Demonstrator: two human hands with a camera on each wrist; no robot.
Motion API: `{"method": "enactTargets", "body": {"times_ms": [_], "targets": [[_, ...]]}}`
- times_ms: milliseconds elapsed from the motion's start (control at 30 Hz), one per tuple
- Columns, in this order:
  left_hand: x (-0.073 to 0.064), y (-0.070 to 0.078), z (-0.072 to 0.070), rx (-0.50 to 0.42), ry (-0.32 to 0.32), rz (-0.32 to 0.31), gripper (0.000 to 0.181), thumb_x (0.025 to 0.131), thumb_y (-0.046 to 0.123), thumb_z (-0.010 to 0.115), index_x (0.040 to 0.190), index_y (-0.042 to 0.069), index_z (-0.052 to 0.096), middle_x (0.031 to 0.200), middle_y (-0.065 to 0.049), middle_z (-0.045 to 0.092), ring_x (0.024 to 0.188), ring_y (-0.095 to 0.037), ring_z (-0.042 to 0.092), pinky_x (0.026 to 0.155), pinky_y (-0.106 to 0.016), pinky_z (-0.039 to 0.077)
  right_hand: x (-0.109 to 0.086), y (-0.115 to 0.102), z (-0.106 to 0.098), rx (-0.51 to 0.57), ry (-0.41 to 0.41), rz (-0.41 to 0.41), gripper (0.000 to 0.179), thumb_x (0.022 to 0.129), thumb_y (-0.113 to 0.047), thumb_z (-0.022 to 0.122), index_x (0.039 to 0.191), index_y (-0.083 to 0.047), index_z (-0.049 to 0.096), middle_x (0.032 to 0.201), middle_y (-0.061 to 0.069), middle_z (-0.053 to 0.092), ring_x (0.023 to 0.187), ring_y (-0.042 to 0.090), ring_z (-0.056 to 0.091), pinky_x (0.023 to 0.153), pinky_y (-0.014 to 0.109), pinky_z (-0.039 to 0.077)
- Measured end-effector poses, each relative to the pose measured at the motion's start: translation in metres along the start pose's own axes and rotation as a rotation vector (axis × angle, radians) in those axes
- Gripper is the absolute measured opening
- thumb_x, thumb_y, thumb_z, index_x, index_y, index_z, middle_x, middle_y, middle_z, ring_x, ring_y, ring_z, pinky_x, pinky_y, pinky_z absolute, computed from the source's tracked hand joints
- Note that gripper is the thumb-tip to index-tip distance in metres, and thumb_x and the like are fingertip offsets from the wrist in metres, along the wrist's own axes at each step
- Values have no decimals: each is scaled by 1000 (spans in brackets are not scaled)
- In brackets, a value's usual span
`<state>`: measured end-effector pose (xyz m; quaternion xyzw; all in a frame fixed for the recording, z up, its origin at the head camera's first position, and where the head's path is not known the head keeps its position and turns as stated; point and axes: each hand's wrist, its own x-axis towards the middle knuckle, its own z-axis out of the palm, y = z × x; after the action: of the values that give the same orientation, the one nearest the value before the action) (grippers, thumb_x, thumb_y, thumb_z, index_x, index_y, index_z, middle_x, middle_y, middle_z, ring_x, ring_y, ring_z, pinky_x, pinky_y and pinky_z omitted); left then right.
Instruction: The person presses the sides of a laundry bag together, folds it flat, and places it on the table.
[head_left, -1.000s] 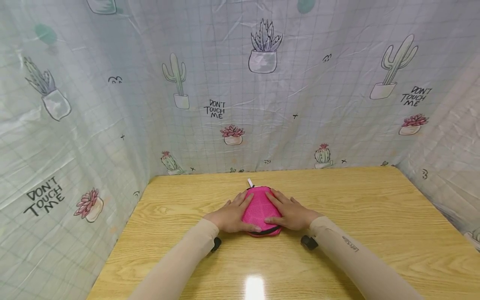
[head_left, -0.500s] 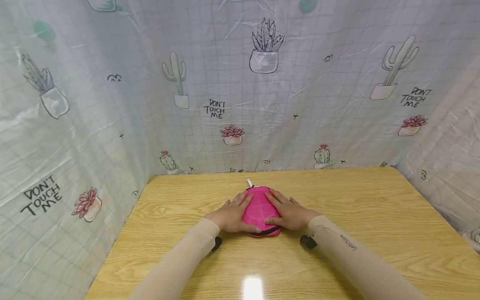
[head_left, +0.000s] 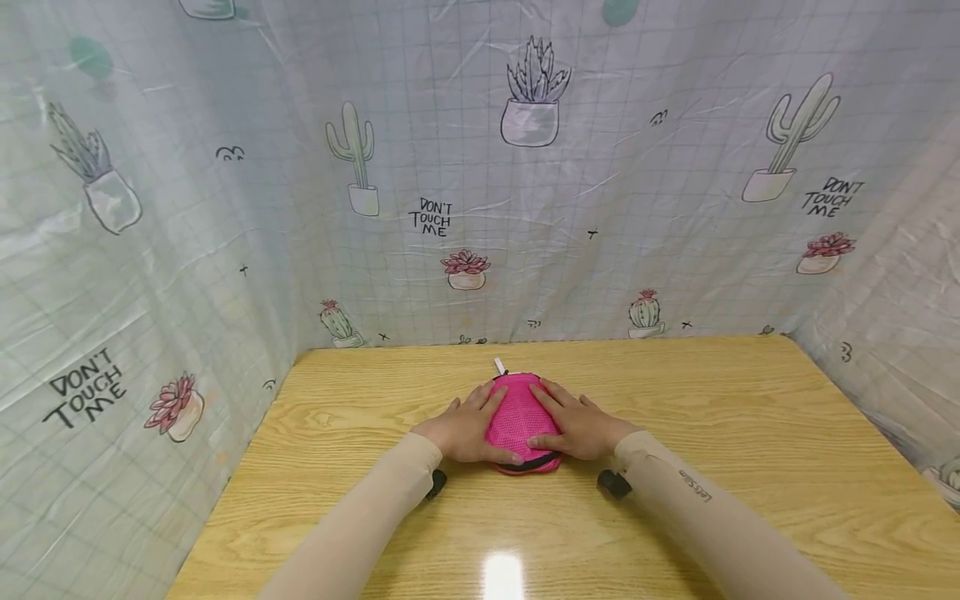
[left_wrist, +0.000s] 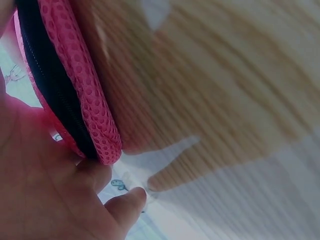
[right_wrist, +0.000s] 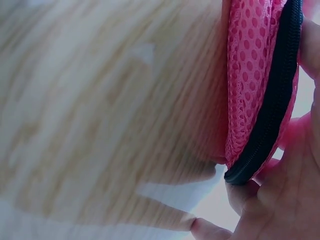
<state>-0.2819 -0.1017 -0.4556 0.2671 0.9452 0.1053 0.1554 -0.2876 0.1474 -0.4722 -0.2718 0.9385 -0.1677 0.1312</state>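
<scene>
A pink mesh zip pouch (head_left: 517, 421) lies on the table in the middle of the head view. Black zipper tape (right_wrist: 272, 107) runs along its side, and a white tab (head_left: 499, 366) sticks out at the far end. My left hand (head_left: 471, 428) rests on the pouch's left side, fingers spread and fairly straight, thumb across the near edge. On the right side, my right hand (head_left: 585, 427) lies likewise, its thumb on the top. Both wrist views show the mesh side and zipper close up, with the left palm (left_wrist: 45, 195) and right palm (right_wrist: 285, 195) beside them.
The pouch is on a wood-grain table (head_left: 360, 392). A cactus-print curtain (head_left: 420, 167) hangs behind the table and along both sides. Dark wrist-worn devices show under the cuffs, one at the right wrist (head_left: 613, 483). A light reflection shines on the near tabletop.
Both hands stay on the pouch, which has not visibly moved. The head view has shifted very slightly.
</scene>
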Motion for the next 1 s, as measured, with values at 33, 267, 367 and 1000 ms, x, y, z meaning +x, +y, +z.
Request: {"method": "enactTargets", "body": {"times_ms": [33, 267, 367, 1000], "targets": [[0, 0, 0, 0, -2, -1, 118, 86, 78, 63, 168, 12, 11, 175, -13, 8, 162, -34, 16, 127, -62, 23, 0, 0, 0, 0, -1, 2, 96, 99, -63, 57, 167, -10, 15, 173, 20, 14, 159, 42, 21, 122, 73, 19], [1, 2, 0, 30, 1, -10, 118, 86, 77, 64, 168, 11, 11, 175, -14, 8, 162, -35, 15, 126, -62, 24, -1, -2, 0, 14, 9, 3, 96, 99, -60, 59, 167, -8, 17, 172, 22, 15, 158, 43, 21, 121, 73, 19], [1, 3, 0, 29, 2, -16, 118, 86, 76, 65, 168, 11, 11, 175, -14, 9, 162, -35, 16, 126, -62, 25, -2, -3, 0, 12, 16, 6, 96, 99, -60, 60, 166, -7, 17, 172, 22, 16, 158, 42, 22, 121, 73, 19], [-1, -2, 2, -4, 16, 9, 117, 88, 79, 60, 168, 14, 6, 176, -13, 1, 163, -35, 9, 126, -64, 21, -3, -2, -4, 36, 11, -28, 97, 100, -60, 58, 167, -7, 14, 173, 22, 11, 160, 42, 16, 120, 75, 18]]}}
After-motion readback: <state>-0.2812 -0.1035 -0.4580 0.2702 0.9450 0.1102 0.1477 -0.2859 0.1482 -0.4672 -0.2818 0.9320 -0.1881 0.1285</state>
